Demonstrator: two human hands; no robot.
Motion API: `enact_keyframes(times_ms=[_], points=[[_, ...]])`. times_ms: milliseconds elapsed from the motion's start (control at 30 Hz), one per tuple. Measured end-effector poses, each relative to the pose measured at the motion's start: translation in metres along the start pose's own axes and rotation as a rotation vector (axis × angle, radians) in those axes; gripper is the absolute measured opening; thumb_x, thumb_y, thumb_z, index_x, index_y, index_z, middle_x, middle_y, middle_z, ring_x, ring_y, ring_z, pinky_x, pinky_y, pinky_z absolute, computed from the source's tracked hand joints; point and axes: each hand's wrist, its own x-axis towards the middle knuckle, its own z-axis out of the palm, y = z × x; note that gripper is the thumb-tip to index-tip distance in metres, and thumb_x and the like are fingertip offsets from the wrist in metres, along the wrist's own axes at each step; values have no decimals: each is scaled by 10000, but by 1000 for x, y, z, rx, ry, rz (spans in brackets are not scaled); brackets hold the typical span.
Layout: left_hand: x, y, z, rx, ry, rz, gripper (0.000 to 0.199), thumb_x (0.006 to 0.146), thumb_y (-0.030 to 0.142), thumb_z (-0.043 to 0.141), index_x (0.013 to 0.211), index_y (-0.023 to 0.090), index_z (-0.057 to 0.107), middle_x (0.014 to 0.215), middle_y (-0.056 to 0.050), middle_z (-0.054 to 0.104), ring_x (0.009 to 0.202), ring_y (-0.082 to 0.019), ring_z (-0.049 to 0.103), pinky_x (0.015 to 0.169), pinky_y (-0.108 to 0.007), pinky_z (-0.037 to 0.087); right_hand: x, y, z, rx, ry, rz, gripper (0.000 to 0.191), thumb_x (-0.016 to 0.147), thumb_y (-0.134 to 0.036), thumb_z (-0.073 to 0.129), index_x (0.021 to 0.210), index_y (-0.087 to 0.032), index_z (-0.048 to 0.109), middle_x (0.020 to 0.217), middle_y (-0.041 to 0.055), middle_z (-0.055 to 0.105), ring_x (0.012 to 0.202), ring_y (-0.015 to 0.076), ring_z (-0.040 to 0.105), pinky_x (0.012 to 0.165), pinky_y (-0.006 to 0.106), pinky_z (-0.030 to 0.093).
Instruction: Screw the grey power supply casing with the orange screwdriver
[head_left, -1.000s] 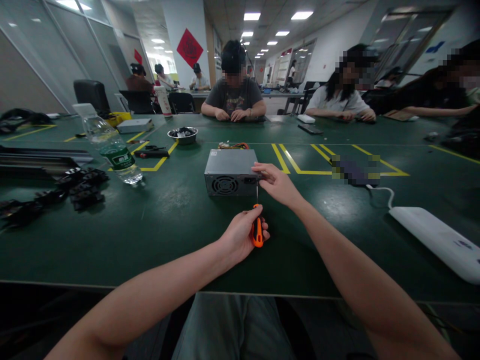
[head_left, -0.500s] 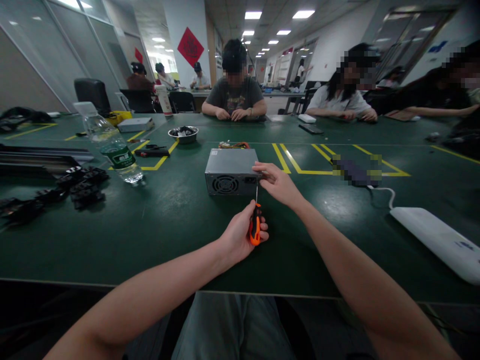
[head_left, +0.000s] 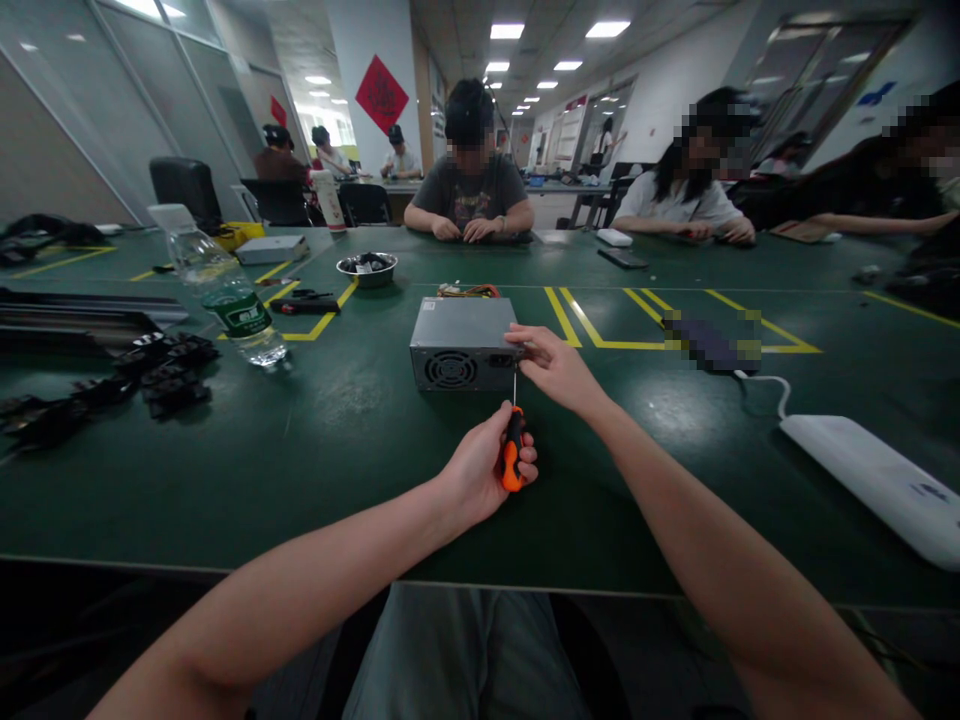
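A grey metal computer power supply [head_left: 465,325] sits on the green table, its fan grille and power socket facing me. My left hand [head_left: 484,465] is closed around the orange and black handle of a screwdriver [head_left: 513,450]. Its thin shaft points away from me, with the tip at the lower right corner of the power supply's front face. My right hand [head_left: 559,370] grips the right front edge of the power supply, fingertips on its top and thumb side by the screwdriver's tip. The exact contact of the tip is partly hidden by that hand.
Left of me stand a tilted-looking water bottle [head_left: 244,305] and black cable connectors [head_left: 169,375]. A metal bowl [head_left: 366,268] with small parts lies beyond. A white power bank [head_left: 874,480] is wired to a phone [head_left: 709,342] at right. People sit across the table [head_left: 337,500].
The screwdriver handle has turned slightly in my left hand, and its shaft has shifted a touch to the right. My right hand and the power supply stay where they were.
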Motion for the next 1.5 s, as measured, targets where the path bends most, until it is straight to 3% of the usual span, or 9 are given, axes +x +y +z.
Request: enact_keyframes(times_ms=[133,300,400,600,767,967,1100,1267,1500], points=[[0,-1,1,8,21,74,143,920,207,440,788,158,421,647,14,472,441,-38,430,370,-110,308,0,1,0,-11,0,-8,416,695,-85,490,1073,-218,602,1287,69,516,1172,207,532,999,411,464],[0,-1,1,47,23,20,267,957,267,337,783,127,483,656,-13,488,487,-72,495,422,-172,423,0,2,1,-9,1,-14,430,693,-77,483,1080,-223,599,1290,62,516,1169,197,534,1002,403,462],[0,0,0,17,26,8,309,968,286,299,829,110,512,642,-5,469,459,-54,462,393,-144,378,0,2,0,-18,-4,-5,429,695,-76,481,1081,-222,598,1292,62,513,1162,193,540,998,398,465],[-1,-1,3,6,70,85,154,914,214,460,780,142,441,640,12,472,445,-45,452,371,-127,337,0,0,0,-22,-3,-7,421,696,-81,484,1077,-218,599,1291,64,514,1174,199,531,997,396,467],[-1,0,3,35,83,32,260,959,255,346,780,121,480,645,-19,500,494,-78,513,430,-179,446,0,0,-1,-36,-10,-6,421,701,-85,485,1082,-223,598,1293,58,514,1167,193,534,997,388,468],[-1,1,3,10,43,29,246,950,272,375,813,110,498,634,0,472,434,-45,446,362,-126,334,-1,1,-1,-44,-14,-4,423,707,-92,489,1091,-236,594,1305,54,506,1147,197,550,987,400,477],[-1,0,5,27,75,69,167,914,179,447,752,134,440,625,11,468,430,-41,440,362,-124,331,-1,1,-1,-45,-14,-3,423,707,-94,490,1089,-242,593,1300,49,508,1154,196,546,988,403,475],[-1,1,3,33,64,4,268,956,249,336,786,110,490,654,-19,500,496,-75,514,444,-182,454,-1,-1,-1,-29,-14,-14,413,708,-92,489,1087,-220,595,1293,69,509,1180,199,526,1010,403,457],[0,2,2,9,37,21,213,934,247,387,820,106,499,629,-2,479,453,-53,454,379,-137,352,-1,-2,-1,-27,-16,4,417,709,-96,499,1089,-238,595,1308,53,499,1164,197,537,1002,409,464]])
